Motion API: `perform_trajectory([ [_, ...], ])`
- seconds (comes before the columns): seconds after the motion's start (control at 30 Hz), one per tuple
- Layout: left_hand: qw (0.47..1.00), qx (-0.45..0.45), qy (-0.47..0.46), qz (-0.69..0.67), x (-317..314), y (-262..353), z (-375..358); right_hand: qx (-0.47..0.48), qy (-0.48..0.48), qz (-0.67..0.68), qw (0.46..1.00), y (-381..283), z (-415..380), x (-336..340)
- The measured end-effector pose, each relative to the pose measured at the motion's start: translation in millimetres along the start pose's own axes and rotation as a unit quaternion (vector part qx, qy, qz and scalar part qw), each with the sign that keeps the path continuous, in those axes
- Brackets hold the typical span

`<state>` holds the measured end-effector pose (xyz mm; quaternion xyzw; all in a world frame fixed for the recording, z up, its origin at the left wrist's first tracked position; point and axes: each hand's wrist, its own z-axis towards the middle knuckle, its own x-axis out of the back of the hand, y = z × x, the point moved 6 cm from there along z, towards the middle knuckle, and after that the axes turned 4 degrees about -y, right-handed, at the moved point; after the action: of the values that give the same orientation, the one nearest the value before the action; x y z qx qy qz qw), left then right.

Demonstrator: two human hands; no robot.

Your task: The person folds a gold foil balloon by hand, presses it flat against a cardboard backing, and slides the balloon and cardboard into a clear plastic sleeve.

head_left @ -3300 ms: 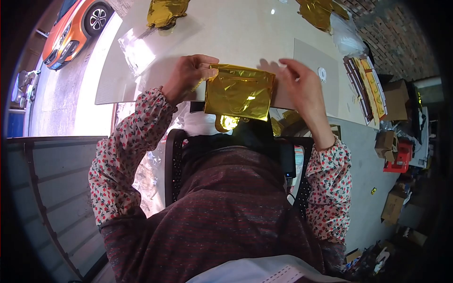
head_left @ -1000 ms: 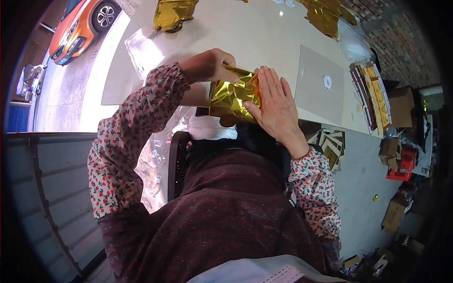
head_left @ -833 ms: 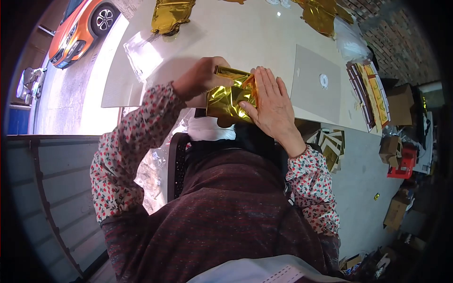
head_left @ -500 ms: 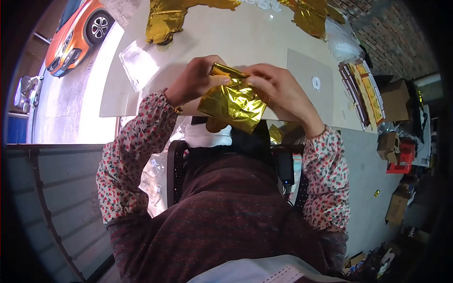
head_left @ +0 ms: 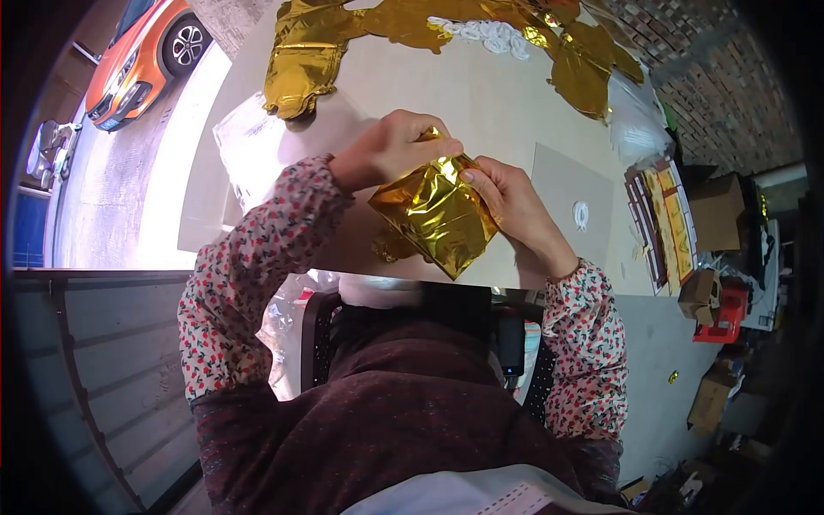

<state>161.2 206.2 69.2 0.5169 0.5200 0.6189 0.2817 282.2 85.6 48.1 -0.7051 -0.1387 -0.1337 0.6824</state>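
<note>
Above the table's near edge I hold a folded gold foil balloon (head_left: 442, 227), shiny and creased, its corner pointing down towards me. My left hand (head_left: 386, 150) pinches its top edge between thumb and fingers. My right hand (head_left: 515, 203) grips the upper right side, thumb on the front and fingers behind it. A crumpled gold flap (head_left: 393, 247) hangs out at the lower left. Flat gold foil balloons (head_left: 302, 77) lie at the far side of the table, with more gold foil (head_left: 585, 73) at the far right.
White coiled strings or straws (head_left: 489, 36) lie among the far foil. A clear plastic sleeve (head_left: 245, 142) is at left. On the right are a grey sheet (head_left: 562, 184) with a small white coil (head_left: 581, 216), a plastic bag (head_left: 639, 129) and printed cardboard (head_left: 665, 227).
The view has tilted up, showing more of the far table. The folded foil has turned so a corner points down, and it now sits over the tabletop. Both hands still grip it.
</note>
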Motion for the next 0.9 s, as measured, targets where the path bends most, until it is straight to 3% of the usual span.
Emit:
perform_trajectory([
  [0.23, 0.996, -0.061, 0.057, 0.044, 3, 2, 11, -0.070, -0.012, 0.066, 0.995, 8, -12, 9],
  [0.3, 0.988, -0.116, 0.093, 0.037, 8, 15, 4, -0.082, 0.029, 0.197, 0.977, 8, -22, 7],
  [0.33, 0.994, -0.055, 0.097, -0.021, 3, 14, 3, -0.085, 0.053, 0.262, 0.960, 10, -31, 8],
  [0.47, 0.995, 0.002, 0.068, -0.079, -30, 1, 14, -0.073, 0.116, 0.296, 0.945, 19, -72, 31],
  [0.57, 0.987, 0.028, 0.042, -0.150, -64, -10, 31, -0.095, 0.122, 0.230, 0.961, 45, -103, 47],
  [0.6, 0.984, 0.008, 0.026, -0.178, -75, -6, 36, -0.148, 0.112, 0.224, 0.957, 39, -115, 52],
  [0.7, 0.998, 0.031, -0.039, -0.032, -81, 36, 34, -0.162, 0.076, 0.193, 0.965, 28, -133, 50],
  [0.9, 0.989, -0.088, -0.088, 0.077, -95, 56, 52, -0.095, 0.077, 0.178, 0.976, 17, -113, 45],
])
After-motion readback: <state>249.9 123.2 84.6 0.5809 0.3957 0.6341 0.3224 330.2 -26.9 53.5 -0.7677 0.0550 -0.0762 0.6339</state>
